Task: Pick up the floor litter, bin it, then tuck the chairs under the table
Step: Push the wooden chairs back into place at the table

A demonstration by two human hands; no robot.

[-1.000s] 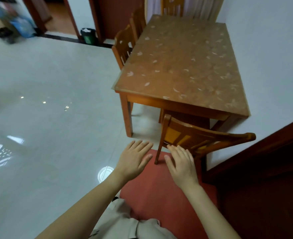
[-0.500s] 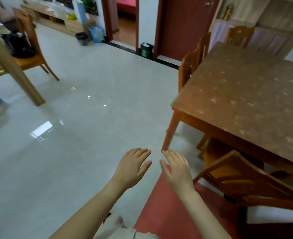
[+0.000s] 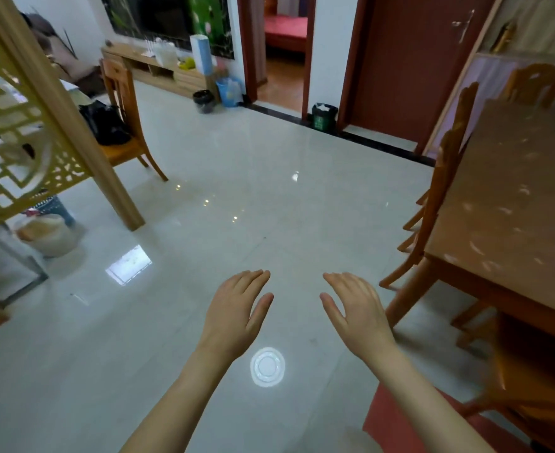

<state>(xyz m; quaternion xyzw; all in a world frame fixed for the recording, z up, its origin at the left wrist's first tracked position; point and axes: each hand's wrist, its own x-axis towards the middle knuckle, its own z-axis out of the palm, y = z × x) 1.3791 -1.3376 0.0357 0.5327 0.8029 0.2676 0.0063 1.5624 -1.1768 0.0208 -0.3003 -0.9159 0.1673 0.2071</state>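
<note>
Both hands hover, palms down, over glossy pale floor tiles: the left hand and the right hand are released, fingers straight and together, grasping nothing and well apart from any furniture. Between the forearms a round white ring glows on the tiles, seemingly a ceiling lamp's reflection. A red mat lies at the lower right, and just beside it stands a blurred wooden chair at the near end of the dining surface. Two more chairs stand pushed close against the surface's left side, and a fourth chair stands at its far end. To the left, a pale lattice screen on a wooden post blocks the view beyond it, with a sack-like bundle at its foot. Behind the post, a lone chair stands out in the open and carries a black bag. At the far wall, a green bin sits between an open doorway and a dark red door; a black bin and a blue bin stand by a low cabinet.
</note>
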